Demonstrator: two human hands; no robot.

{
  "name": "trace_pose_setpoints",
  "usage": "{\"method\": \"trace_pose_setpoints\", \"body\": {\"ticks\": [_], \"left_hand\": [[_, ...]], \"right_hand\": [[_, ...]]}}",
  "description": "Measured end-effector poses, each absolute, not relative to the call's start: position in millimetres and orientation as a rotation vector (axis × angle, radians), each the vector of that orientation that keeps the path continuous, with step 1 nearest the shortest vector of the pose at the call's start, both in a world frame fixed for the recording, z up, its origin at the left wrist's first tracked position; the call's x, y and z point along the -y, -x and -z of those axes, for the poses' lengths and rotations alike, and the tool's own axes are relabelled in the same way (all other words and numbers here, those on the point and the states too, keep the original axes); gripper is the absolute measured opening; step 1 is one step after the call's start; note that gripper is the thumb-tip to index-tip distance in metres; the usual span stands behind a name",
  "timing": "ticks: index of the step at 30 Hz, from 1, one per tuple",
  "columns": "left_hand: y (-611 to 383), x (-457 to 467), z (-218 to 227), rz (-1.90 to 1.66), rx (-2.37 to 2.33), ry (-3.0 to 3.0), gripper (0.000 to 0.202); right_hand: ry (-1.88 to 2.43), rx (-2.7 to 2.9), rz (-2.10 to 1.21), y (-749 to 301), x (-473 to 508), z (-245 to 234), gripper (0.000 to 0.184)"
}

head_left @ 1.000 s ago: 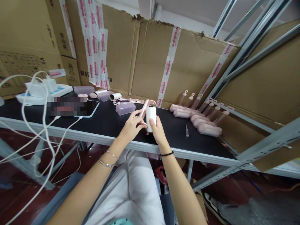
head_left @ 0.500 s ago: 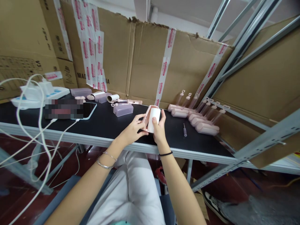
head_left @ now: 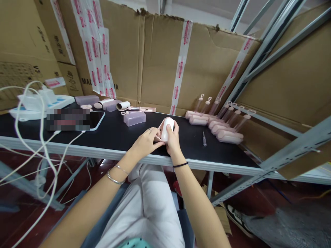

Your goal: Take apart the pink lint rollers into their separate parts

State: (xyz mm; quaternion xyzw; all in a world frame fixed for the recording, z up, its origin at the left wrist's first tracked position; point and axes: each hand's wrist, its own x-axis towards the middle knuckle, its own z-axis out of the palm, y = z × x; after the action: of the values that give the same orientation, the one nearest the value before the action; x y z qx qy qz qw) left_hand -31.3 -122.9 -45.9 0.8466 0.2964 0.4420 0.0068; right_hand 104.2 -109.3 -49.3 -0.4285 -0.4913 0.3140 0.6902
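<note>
My right hand is wrapped round a white roll with a pink handle part behind it, held just above the black table. My left hand pinches the roll's lower left side with thumb and fingers. Both hands meet near the table's front edge, at its middle.
A row of finished pink rollers lies to the right by the cardboard wall. A small clear tube lies beside them. A lilac case, loose pink parts, a phone, a white power strip and dangling cables are at left.
The roll has tipped from upright to leaning away from me and sits lower between my hands. The view has shifted slightly down and right.
</note>
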Motion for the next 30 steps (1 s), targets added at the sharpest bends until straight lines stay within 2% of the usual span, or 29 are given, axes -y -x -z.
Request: {"method": "trace_pose_setpoints", "body": {"ticks": [3,7,17,19,25,30], "left_hand": [[31,120,46,-1.334,-0.858,-2.714,0.021],[30,118,44,-1.322,-0.857,-2.779,0.014],[25,122,44,-1.463,-0.784,-2.715,0.018],[25,124,45,-1.469,-0.824,-2.721,0.019],[28,129,46,-1.458,-1.131,-2.634,0.025],[28,126,44,-1.366,-0.964,-2.682,0.023]], "right_hand": [[0.976,1.064,-0.725,-101,111,47,0.064],[1.069,1.062,-0.560,-95,115,45,0.064],[1.081,1.034,-0.329,-85,126,41,0.062],[1.087,0.974,-0.320,-88,122,43,0.057],[1.135,1.006,-0.459,-93,95,54,0.045],[1.086,1.102,-0.655,-86,96,54,0.042]]}}
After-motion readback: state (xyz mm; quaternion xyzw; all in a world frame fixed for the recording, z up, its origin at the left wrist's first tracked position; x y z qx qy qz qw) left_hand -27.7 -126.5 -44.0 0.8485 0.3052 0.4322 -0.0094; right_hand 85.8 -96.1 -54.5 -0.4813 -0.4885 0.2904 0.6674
